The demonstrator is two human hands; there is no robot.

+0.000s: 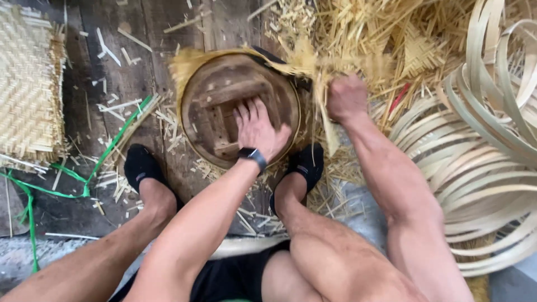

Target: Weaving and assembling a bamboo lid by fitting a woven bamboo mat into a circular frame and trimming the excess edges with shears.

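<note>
Now: both hands on round wooden form point(224, 106), mid floor point(117, 78) betw. feet.
L hand point(258, 130) flat, fingers spread, pressing form; R hand point(347, 98) clenched on bamboo strips point(324, 114) at its right rim. Strips prob. light, springy, splintery; grip near the rim.

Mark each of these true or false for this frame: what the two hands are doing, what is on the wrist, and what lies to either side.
1. The left hand lies flat on a round wooden form. True.
2. The right hand rests open on the floor. False: it is closed around bamboo strips.
3. A dark watch sits on the left wrist. True.
4. Coiled bamboo hoops lie on the person's left. False: they are on the right.
5. A woven mat lies at far left. True.
</note>
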